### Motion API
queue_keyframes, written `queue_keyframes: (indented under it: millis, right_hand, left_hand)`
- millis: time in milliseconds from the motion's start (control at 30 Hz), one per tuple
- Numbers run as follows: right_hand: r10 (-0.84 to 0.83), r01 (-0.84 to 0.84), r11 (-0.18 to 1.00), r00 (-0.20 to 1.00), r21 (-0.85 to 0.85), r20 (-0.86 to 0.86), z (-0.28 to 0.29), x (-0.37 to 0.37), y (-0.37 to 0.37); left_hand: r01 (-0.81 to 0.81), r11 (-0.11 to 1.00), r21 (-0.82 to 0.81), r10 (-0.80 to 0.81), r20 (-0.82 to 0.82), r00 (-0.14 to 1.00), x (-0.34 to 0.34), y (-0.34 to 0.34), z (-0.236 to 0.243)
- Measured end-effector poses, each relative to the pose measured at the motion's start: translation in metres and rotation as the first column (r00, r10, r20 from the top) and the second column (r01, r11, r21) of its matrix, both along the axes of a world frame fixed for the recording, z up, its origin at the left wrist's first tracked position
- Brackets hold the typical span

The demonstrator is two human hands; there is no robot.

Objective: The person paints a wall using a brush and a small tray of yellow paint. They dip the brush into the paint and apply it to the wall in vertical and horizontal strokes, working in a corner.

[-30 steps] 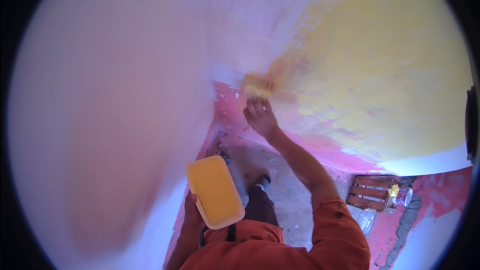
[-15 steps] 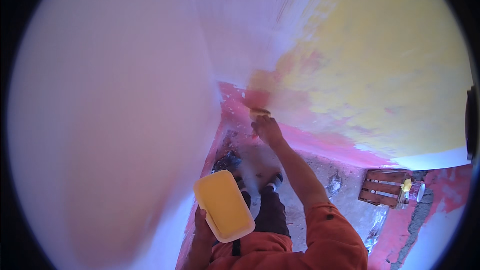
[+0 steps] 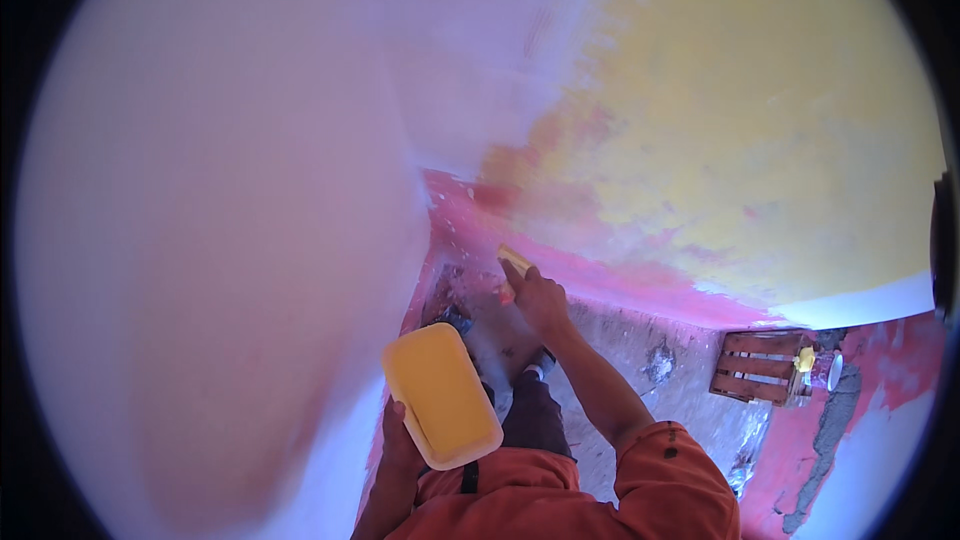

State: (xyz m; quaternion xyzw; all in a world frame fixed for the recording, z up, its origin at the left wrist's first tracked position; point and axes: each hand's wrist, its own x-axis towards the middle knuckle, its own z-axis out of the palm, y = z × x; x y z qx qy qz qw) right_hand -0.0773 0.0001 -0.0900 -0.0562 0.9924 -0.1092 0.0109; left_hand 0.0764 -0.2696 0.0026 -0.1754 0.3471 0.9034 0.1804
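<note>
Fingers of the right hand (image 3: 537, 298) are curled tight around a small paint tool (image 3: 514, 262), whose yellow-loaded head pokes out above the knuckles and meets the wall at the lower pink band (image 3: 620, 275), close to the corner where two walls join. Whether the tool is a brush or a little roller cannot be told, since the hand covers most of it. The right forearm runs down and to the right from that hand to an orange sleeve (image 3: 675, 475) at the bottom edge of the view. Fingers of the left hand (image 3: 400, 435) are wrapped under the near end of a yellow rectangular paint tray (image 3: 441, 395), gripping it from below, with the tray held tilted at about waist height, just left of the right forearm and well apart from the paint tool. Beyond the hands, the right-hand wall (image 3: 760, 130) is covered in patchy yellow over pink, with a pale strip beneath the pink band, while the left-hand wall (image 3: 220, 240) is a smooth pale pinkish white. Below, the floor (image 3: 620, 360) is rough grey and spattered, and the person's dark shoe (image 3: 535, 368) shows on it beneath the right arm. A small wooden crate (image 3: 760, 368) stands on the floor far to the right, near the wall.
</note>
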Motion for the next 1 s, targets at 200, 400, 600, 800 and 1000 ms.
queue_keyframes:
  millis: [200, 400, 600, 800, 1000]
  right_hand:
    - [-0.135, 0.189, 0.846, 0.980, -0.498, 0.144, -0.057, -0.001, 0.009]
    - [-0.029, 0.159, 0.524, 0.985, -0.837, 0.169, -0.090, 0.012, 0.016]
    - [0.163, 0.559, -0.067, 0.823, -0.826, 0.544, -0.076, 0.002, 0.009]
    - [0.160, 0.718, -0.251, 0.692, -0.649, 0.704, -0.078, -0.027, 0.008]
    - [0.019, 0.769, -0.340, 0.582, -0.542, 0.813, -0.123, -0.039, -0.014]
  left_hand:
    - [-0.010, 1.000, -0.001, 0.010, 0.026, 1.000, 0.005, -0.006, -0.009]
    - [-0.011, 0.999, 0.033, 0.010, 0.041, 0.999, 0.003, -0.003, -0.010]
    - [-0.023, 1.000, -0.009, 0.024, 0.052, 0.998, 0.003, -0.003, -0.004]
    - [-0.014, 1.000, -0.005, 0.014, 0.051, 0.999, 0.000, -0.002, -0.004]
    - [-0.028, 0.999, 0.022, 0.026, 0.078, 0.997, 0.000, 0.000, -0.002]
